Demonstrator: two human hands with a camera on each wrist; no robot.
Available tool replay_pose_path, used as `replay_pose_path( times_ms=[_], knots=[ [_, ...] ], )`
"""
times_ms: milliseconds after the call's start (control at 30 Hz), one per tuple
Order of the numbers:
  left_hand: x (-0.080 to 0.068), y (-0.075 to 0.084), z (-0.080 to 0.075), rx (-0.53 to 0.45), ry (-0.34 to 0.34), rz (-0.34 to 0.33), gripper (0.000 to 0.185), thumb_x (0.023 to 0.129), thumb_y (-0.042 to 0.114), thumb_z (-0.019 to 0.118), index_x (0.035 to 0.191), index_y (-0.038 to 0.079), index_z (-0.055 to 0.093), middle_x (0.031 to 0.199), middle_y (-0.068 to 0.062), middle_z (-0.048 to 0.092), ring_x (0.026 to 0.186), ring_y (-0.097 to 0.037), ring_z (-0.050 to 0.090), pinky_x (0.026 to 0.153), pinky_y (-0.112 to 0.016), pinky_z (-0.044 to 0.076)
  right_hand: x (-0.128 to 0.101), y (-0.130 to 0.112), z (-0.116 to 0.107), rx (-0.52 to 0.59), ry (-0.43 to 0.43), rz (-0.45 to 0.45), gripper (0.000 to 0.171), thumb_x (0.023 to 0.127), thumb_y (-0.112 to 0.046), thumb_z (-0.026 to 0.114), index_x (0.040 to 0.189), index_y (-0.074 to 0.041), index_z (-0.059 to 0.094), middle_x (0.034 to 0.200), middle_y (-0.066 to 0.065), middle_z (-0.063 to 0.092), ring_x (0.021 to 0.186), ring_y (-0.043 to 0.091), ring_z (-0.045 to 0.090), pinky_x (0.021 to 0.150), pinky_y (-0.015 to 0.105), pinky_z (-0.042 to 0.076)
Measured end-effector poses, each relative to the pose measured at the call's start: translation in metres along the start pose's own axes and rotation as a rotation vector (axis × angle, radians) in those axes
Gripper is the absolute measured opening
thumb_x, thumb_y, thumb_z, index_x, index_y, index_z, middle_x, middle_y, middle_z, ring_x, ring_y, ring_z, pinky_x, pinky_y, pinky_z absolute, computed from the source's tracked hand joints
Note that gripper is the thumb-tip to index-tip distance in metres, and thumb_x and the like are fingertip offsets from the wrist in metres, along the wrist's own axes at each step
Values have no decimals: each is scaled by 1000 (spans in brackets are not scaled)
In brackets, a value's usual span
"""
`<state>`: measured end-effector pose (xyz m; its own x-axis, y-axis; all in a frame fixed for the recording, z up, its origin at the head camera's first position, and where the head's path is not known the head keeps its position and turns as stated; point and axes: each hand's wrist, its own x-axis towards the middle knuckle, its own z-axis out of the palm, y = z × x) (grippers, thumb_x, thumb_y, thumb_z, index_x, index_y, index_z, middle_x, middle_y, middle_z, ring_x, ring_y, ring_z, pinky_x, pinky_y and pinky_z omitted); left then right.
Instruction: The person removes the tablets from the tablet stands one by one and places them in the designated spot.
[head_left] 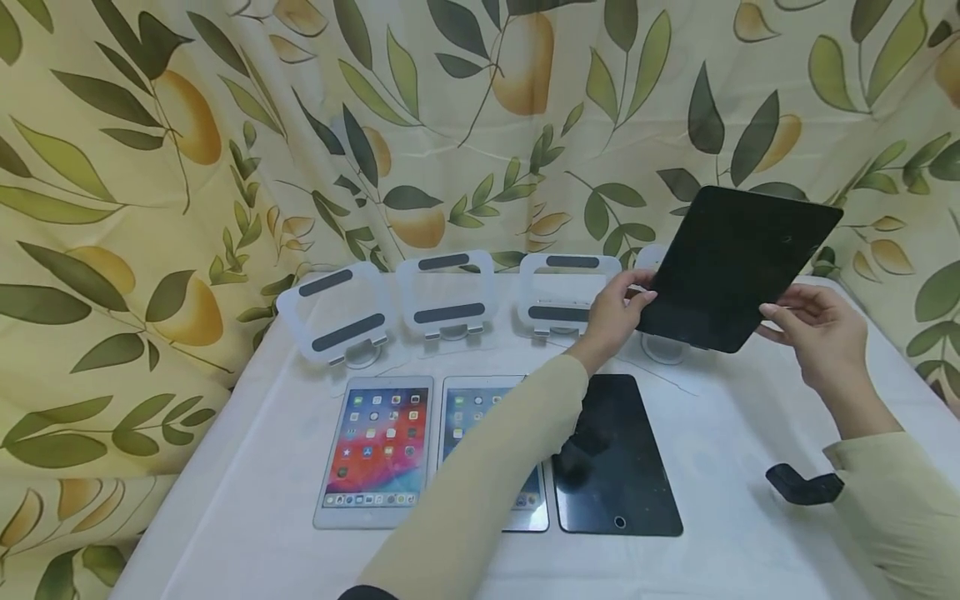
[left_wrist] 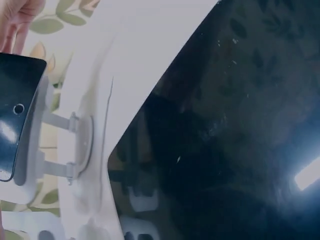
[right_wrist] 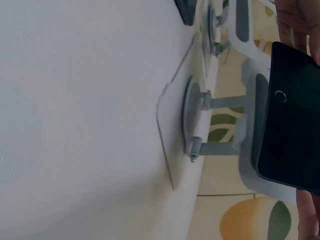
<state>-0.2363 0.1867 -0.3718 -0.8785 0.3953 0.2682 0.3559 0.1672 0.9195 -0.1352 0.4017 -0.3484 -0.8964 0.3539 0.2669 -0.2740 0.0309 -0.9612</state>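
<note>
Left hand [head_left: 617, 310] pinches the left edge of a dark tablet [head_left: 738, 267], fingers curled onto its rim. Right hand [head_left: 813, 329] grips the opposite lower-right edge, thumb and fingers closed round it. So the tablet is held between both hands, screen off, tilted back, up off the counter [head_left: 247, 508] at the far right end — right over the fourth stand [head_left: 662, 346]. In the right wrist view the tablet's bottom edge with the round button [right_wrist: 280, 96] sits just beside the stand's white frame; whether it is touching, I cannot tell. The left wrist view shows the same thing from the other side: the button end against the frame, the stand's round foot flat on the white cloth.

Outward from there — three more white stands with grey pads in a row toward the left: one [head_left: 564, 292] next to the left hand, one [head_left: 448, 293] in the middle, one [head_left: 336, 315] at the far left, all without a tablet. Nearer the person, three tablets lie flat side by side: a dark one [head_left: 615, 467] under the left forearm's end, a lit one [head_left: 480, 417] half hidden by the sleeve, another lit one [head_left: 377, 450] at the left showing app icons. A small black clip-like piece [head_left: 802, 485] lies near the right sleeve. Leaf-and-fruit curtain [head_left: 150, 167] behind.
</note>
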Motion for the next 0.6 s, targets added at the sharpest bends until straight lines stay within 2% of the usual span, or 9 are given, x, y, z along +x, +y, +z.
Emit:
replay_pose_path(
  times_ms=[167, 300, 467, 600],
  knots=[
    [-3, 10, -7, -16, -68, 67, 33, 95, 13, 56, 128, 16, 54, 112, 2, 58, 92, -3, 55, 74, -9, 45, -2, -13, -5, 94, -72, -17, 35, 80, 18, 60, 104, -7, 60, 86, -1, 65, 73, 5, 67, 53, 22, 55],
    [-7, 18, -12, -32, -159, 92, 39, 96, 8, 54, 133, 16, 48, 113, -1, 55, 87, -4, 54, 71, -10, 46, -5, -22, -11, 64, -111, 0, 39, 81, 21, 57, 104, -9, 61, 85, -2, 64, 72, 4, 67, 53, 21, 55],
    [-17, 27, -14, -73, -260, 114, 42, 95, 3, 53, 135, 12, 44, 114, -7, 53, 84, -5, 55, 67, -13, 50, -9, -32, -23, -64, -165, 34, 36, 83, 18, 57, 101, -13, 61, 83, -6, 64, 72, 2, 66, 53, 20, 55],
    [-27, 33, -13, -135, -320, 99, 47, 94, 0, 54, 137, 11, 40, 118, -9, 51, 80, -5, 55, 66, -14, 53, -11, -38, -33, -272, -183, 70, 31, 86, 8, 60, 99, -20, 59, 82, -13, 63, 71, -3, 64, 53, 18, 54]
  ],
)
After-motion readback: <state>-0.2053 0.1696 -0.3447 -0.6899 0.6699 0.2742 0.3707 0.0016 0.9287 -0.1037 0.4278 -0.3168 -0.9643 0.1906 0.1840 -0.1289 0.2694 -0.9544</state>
